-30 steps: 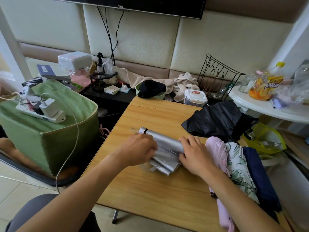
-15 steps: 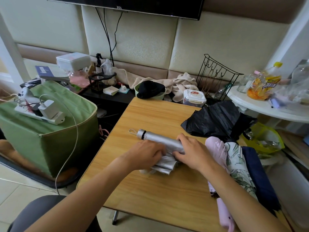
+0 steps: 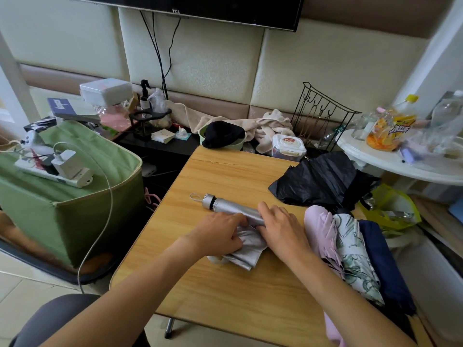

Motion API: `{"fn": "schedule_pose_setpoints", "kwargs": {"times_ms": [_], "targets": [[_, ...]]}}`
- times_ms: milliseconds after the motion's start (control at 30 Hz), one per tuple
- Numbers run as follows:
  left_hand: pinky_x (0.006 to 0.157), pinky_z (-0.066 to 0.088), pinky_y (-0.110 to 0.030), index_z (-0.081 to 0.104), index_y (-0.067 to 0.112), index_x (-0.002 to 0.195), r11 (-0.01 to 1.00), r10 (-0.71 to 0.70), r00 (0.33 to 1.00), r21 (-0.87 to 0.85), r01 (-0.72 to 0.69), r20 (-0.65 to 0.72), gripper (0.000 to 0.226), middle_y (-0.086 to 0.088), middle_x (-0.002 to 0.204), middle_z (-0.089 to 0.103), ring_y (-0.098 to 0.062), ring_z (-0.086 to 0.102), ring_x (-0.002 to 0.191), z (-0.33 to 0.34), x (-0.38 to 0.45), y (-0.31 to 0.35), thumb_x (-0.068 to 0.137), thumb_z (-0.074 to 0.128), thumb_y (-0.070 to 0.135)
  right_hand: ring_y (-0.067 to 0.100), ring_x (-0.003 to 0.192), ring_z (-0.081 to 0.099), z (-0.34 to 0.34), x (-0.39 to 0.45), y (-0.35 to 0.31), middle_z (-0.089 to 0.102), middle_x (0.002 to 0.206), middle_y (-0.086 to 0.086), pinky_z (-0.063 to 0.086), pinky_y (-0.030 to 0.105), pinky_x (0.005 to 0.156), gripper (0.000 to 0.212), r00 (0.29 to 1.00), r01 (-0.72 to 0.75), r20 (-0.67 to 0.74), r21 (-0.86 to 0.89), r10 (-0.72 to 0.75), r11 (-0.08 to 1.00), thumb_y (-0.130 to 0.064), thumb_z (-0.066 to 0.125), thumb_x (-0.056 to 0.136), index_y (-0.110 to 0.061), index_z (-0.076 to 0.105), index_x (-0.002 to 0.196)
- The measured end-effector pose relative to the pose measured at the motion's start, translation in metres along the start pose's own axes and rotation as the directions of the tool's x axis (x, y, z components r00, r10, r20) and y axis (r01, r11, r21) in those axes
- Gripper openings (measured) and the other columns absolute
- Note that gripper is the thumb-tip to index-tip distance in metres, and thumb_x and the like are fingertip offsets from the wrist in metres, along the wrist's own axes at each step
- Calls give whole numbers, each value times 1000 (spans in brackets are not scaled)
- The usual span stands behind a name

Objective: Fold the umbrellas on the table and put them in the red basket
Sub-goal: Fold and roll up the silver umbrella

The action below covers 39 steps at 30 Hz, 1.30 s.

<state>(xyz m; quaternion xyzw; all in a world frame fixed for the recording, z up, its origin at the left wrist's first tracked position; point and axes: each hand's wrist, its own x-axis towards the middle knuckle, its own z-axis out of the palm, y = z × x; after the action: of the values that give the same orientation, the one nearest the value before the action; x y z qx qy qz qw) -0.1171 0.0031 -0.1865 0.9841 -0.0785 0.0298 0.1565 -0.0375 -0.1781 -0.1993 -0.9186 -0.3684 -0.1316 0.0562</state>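
A silver umbrella (image 3: pixel 225 206) lies across the middle of the wooden table (image 3: pixel 225 291), its handle with a loop pointing left. My left hand (image 3: pixel 218 234) grips the loose silver canopy cloth near its lower edge. My right hand (image 3: pixel 280 226) rests on the rolled part, fingers curled over it. To the right lie a pink umbrella (image 3: pixel 320 229), a leaf-print umbrella (image 3: pixel 353 254) and a navy umbrella (image 3: pixel 380 261). A black umbrella (image 3: pixel 323 179) lies loosely spread at the table's far right. No red basket is in view.
A green fabric bin (image 3: pixel 75 209) with a power strip on top stands left of the table. A wipes tub (image 3: pixel 288 146) and a green bowl with black cloth (image 3: pixel 221 136) sit behind the table. A white round table (image 3: pixel 400 169) holding bottles is at right.
Both hands have rolled the silver umbrella further away from me, so more of the handle end shows at left. My left hand has shifted down onto the loose cloth.
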Motion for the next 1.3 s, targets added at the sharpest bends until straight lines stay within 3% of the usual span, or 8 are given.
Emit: {"fn": "schedule_pose_setpoints", "kwargs": {"times_ms": [167,367,600,733,933,1100,1200,1300], "targets": [[68,32,-28,55,21,133,1000,-23,1000,-5,23,-8,38,4,106,67,-16,57,88,2,2,2,96,54,26,25,94,51,-12,-2,2,54,98,2,43,38,74,22,997,-10,72,143,0,990,-36,53,104,-24,35,108],[56,44,-26,77,27,101,977,-101,995,-193,95,-23,31,13,77,68,-7,53,60,-6,1,-10,89,54,10,24,88,51,-14,-5,-4,47,90,-4,38,35,65,31,998,49,29,79,-51,996,-9,69,87,-23,43,95],[53,44,-43,55,13,94,947,-167,959,-306,92,-229,11,6,58,55,-14,47,51,-4,5,-14,83,56,10,14,96,48,-21,-6,0,51,94,-8,45,34,79,17,998,52,18,322,-61,945,-32,59,101,-21,61,89],[65,51,-34,61,20,128,989,-37,991,-150,18,-130,43,6,78,68,-15,63,72,-12,3,-16,86,62,13,13,99,49,-19,-4,-1,49,98,-8,34,24,77,6,994,38,82,380,-75,924,-25,67,98,-19,65,99],[95,37,-29,64,32,127,980,75,975,198,-33,-209,38,3,127,50,-18,46,120,-15,5,-13,90,72,34,14,113,50,-22,3,2,49,113,-9,45,32,90,51,970,-94,244,362,3,928,-40,74,92,-21,53,135],[86,36,-30,55,24,126,995,47,999,94,-45,-19,39,4,123,59,-21,57,109,-20,10,-16,89,67,23,19,103,53,-24,6,-3,51,107,-5,50,41,81,35,932,-102,361,235,11,967,-48,69,89,-22,60,111],[97,41,-36,57,24,132,979,71,997,192,-73,17,47,1,128,53,-20,50,118,-19,10,-16,87,67,31,17,103,50,-30,10,-7,51,109,-6,40,36,72,35,957,-10,288,163,-38,987,-41,70,89,-22,56,114],[84,42,-33,62,19,122,988,52,998,145,-54,17,39,-3,117,54,-23,53,109,-15,11,-10,86,67,33,18,105,49,-31,10,-8,49,108,-6,31,31,73,34,980,145,126,83,-154,986,-32,72,84,-22,55,112]]}}
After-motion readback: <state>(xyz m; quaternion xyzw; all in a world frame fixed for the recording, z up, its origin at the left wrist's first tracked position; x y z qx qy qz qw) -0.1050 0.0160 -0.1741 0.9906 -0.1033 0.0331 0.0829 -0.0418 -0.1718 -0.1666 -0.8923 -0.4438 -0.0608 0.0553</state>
